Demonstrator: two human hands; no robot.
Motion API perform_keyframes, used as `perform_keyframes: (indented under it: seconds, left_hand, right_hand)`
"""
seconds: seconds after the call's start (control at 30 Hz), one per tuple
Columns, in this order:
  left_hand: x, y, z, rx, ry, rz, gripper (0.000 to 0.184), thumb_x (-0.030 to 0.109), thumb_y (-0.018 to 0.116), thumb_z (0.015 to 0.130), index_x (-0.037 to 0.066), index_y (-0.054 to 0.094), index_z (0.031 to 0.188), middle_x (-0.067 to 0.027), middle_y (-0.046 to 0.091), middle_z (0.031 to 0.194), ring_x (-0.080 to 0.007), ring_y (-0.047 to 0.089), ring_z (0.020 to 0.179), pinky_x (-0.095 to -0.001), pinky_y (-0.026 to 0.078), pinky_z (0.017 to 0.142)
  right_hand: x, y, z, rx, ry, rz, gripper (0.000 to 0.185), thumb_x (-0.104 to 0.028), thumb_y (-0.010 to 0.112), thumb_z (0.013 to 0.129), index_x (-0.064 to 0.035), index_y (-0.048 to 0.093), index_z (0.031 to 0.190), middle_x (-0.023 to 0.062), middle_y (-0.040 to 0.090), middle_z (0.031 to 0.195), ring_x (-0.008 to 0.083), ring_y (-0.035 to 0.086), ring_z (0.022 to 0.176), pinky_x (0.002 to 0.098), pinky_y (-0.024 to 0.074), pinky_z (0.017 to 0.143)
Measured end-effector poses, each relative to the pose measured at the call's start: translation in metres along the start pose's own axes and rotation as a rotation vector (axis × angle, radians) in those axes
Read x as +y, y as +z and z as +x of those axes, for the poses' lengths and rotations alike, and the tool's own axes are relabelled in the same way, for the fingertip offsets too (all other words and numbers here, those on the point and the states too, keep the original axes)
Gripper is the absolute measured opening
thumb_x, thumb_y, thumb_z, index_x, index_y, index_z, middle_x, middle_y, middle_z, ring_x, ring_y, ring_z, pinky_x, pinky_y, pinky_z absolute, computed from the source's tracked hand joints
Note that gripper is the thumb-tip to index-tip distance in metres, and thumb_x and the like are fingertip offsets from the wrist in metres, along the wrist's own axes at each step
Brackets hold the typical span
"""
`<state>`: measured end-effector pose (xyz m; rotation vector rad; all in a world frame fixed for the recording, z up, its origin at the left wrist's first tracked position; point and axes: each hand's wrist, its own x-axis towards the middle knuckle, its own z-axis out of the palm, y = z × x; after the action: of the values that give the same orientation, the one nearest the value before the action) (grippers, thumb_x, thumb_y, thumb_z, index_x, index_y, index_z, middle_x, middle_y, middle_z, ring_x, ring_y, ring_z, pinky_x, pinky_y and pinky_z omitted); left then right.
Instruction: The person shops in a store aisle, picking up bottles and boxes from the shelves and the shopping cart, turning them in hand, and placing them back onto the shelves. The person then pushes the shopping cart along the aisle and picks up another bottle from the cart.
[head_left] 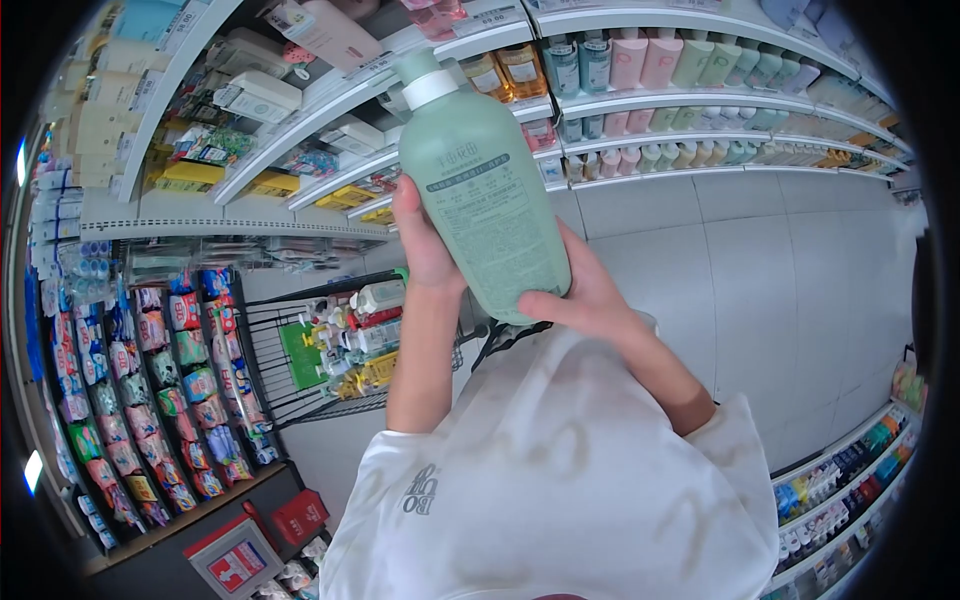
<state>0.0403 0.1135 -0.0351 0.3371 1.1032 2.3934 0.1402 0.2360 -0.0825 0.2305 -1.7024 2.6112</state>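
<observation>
A large pale green pump bottle (485,200) with a white collar is held up in front of my chest, tilted, its pump end pointing up and to the left. Dense small print on its label faces me; I cannot read it. My left hand (428,238) grips the bottle's left side, thumb along the edge and the other fingers hidden behind. Around the lower right side and base, my right hand (578,292) is closed, with its thumb across the front near the bottom.
A wire shopping cart (290,400) loaded with bottles and packs stands at left. Shelves of pump bottles (660,62) curve across the top. Hanging colourful packets (150,330) fill a rack at far left. Tiled floor (740,260) lies right; more stocked shelves (850,490) are at lower right.
</observation>
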Motion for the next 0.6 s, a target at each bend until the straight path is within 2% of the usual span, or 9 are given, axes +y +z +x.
perform_keyframes:
  seconds: [0.07,0.1,0.17,0.27,0.4,0.6]
  left_hand:
    - [0.002,-0.015,-0.002,0.143,-0.047,0.057,0.070,0.061,0.033,0.091,0.005,0.044,0.130,-0.0131,0.054,0.125,-0.0252,0.055,0.112,-0.0406,0.045,0.094]
    - [0.004,-0.013,-0.004,0.143,-0.039,0.058,0.070,0.061,0.033,0.091,0.005,0.044,0.130,-0.0131,0.054,0.125,-0.0252,0.055,0.112,-0.0406,0.045,0.094]
    - [0.008,-0.007,-0.006,0.299,-0.031,0.108,0.056,0.048,0.031,0.096,0.004,0.047,0.127,-0.0109,0.056,0.122,-0.0240,0.057,0.108,-0.0405,0.048,0.091]
    - [0.010,-0.010,-0.007,0.298,-0.001,0.071,0.049,0.042,0.029,0.099,0.005,0.048,0.124,-0.0095,0.057,0.119,-0.0228,0.058,0.106,-0.0401,0.048,0.090]
    - [0.008,-0.017,-0.010,0.369,0.037,0.042,0.047,0.041,0.029,0.099,0.006,0.049,0.124,-0.0095,0.058,0.118,-0.0223,0.058,0.105,-0.0391,0.049,0.089]
    - [-0.001,-0.040,-0.018,0.511,0.192,0.079,0.044,0.040,0.032,0.100,0.005,0.049,0.122,-0.0094,0.059,0.115,-0.0221,0.059,0.101,-0.0379,0.050,0.086]
  right_hand:
    - [-0.002,0.001,0.000,0.025,-0.005,-0.097,0.074,-0.025,0.075,0.073,0.0008,0.037,0.132,0.0119,0.052,0.120,0.0205,0.049,0.113,0.0337,0.0379,0.096]
    - [-0.002,0.001,0.001,0.053,-0.009,-0.190,0.073,-0.026,0.075,0.073,0.0006,0.038,0.130,0.0127,0.053,0.119,0.0212,0.050,0.111,0.0340,0.0394,0.095]
    - [-0.002,0.003,0.002,0.064,-0.020,-0.259,0.073,-0.027,0.075,0.073,0.0002,0.038,0.129,0.0140,0.054,0.117,0.0227,0.053,0.109,0.0344,0.0411,0.093]
    - [-0.003,0.005,0.005,0.076,-0.038,-0.360,0.073,-0.029,0.075,0.072,-0.0005,0.038,0.128,0.0165,0.058,0.113,0.0265,0.058,0.104,0.0357,0.0445,0.089]
    - [-0.001,0.009,0.009,0.070,-0.048,-0.437,0.073,-0.032,0.075,0.072,-0.0012,0.038,0.128,0.0188,0.061,0.108,0.0325,0.062,0.099,0.0379,0.0480,0.084]
    - [0.000,0.013,0.017,0.016,0.006,-0.463,0.073,-0.031,0.075,0.072,-0.0011,0.039,0.127,0.0197,0.061,0.108,0.0337,0.062,0.099,0.0385,0.0484,0.084]
